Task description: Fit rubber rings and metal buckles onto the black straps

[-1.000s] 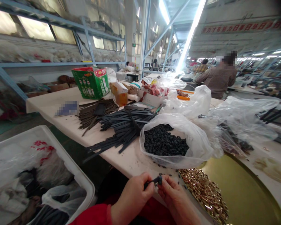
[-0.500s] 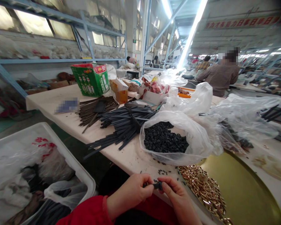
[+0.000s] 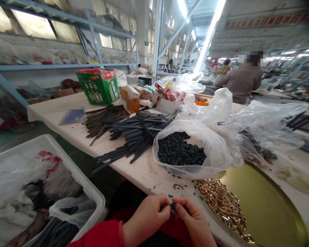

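Both hands meet just below the table's front edge, fingertips pinched on a small dark strip (image 3: pixel 172 206). My left hand (image 3: pixel 150 216) grips its left end, and my right hand (image 3: pixel 192 218) closes on the right end, hiding much of it. Beyond them, several small black pieces (image 3: pixel 178 186) lie scattered on the pale table (image 3: pixel 141 171). A clear plastic bag (image 3: pixel 216 151) stands open with many black loops (image 3: pixel 179 149) inside. To the right of my hands, gold-coloured metal buckles (image 3: pixel 222 202) are heaped on a round golden tray (image 3: pixel 265 209).
Black strips (image 3: pixel 134 137) and brown strips (image 3: pixel 98 121) lie farther back, near a green box (image 3: pixel 99 87) and a small carton (image 3: pixel 130 99). A white bin (image 3: pixel 100 199) with bags stands at the lower left. A person (image 3: pixel 243 80) is at the back right.
Both hands have drawn slightly closer together around the dark strip, and less of it shows between the fingers. The camera view has shifted slightly.
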`<move>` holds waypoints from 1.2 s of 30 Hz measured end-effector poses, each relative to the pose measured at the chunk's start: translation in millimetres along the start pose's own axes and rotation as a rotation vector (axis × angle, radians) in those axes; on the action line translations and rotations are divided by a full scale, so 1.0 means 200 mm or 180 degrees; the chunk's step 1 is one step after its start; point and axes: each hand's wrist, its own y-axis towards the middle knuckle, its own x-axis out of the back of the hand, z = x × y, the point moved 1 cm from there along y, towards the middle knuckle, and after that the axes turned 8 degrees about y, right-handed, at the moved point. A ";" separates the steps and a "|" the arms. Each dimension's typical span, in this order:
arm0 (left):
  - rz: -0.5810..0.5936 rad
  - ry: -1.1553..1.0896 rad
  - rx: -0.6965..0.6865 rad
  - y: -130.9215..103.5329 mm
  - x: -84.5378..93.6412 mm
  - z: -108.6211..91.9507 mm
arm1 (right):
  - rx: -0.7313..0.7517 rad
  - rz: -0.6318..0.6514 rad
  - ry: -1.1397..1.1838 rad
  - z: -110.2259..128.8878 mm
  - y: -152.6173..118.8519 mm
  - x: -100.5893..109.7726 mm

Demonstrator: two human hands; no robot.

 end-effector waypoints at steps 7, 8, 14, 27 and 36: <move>0.0310 -0.0281 -0.0235 -0.02 0.04 -0.03 | -0.0406 -0.0178 0.1012 0.00 0.02 -0.03; 0.0403 -0.0409 -0.0333 -0.02 0.06 -0.04 | -0.0467 -0.0159 0.1187 0.01 0.02 -0.03; 0.0152 -0.0649 -0.0312 -0.03 0.07 -0.05 | -0.0396 0.0052 0.1294 0.00 0.00 -0.07; -0.0125 0.0440 -0.0023 -0.06 0.11 -0.04 | -0.0915 0.0560 0.1656 -0.08 -0.05 -0.08; -0.0013 0.0295 0.0004 -0.05 0.09 -0.03 | -0.0709 0.0790 0.1295 -0.02 -0.06 -0.07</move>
